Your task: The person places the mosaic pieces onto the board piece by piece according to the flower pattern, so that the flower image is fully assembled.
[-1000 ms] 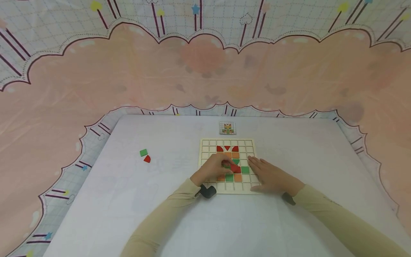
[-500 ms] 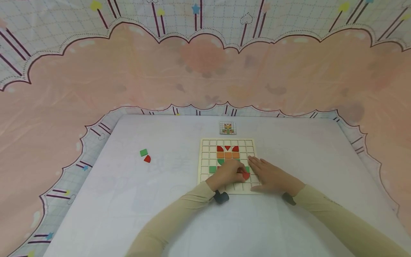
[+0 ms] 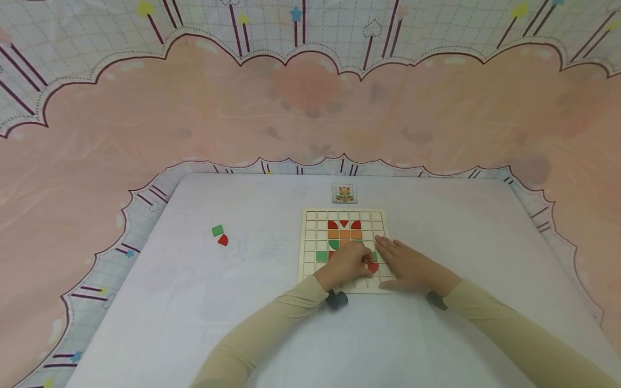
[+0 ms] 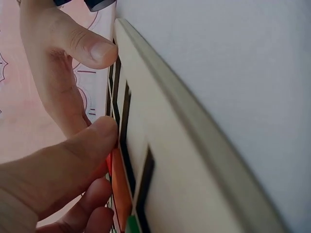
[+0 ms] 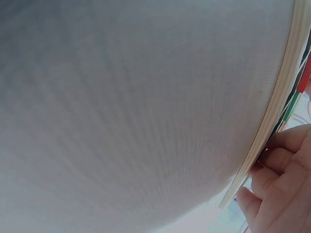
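My left hand (image 3: 342,264) is over the wooden grid board (image 3: 310,220), pinching a red quarter-circle tile (image 3: 373,268) at a square in the board's right part, just below a green tile. In the left wrist view, the thumb and fingertips are right at the board's face, beside orange and green tiles. My right hand (image 3: 414,267) rests with fingers extended along the board's right edge; the right wrist view shows its fingers (image 5: 286,141) against that edge. Red, orange and green tiles (image 3: 344,234) sit in the board's middle squares, some hidden under the left hand.
Left of the board, a green square tile (image 3: 217,230) and a red quarter-circle tile (image 3: 222,240) lie on the white table (image 3: 242,199). Behind the board lies a small pattern card (image 3: 344,193). A patterned cloth (image 3: 310,118) hangs beyond the table.
My left hand has carried the red tile right and nearer, from the board's middle to its right part, then shifted slightly. My right hand has stayed in place.
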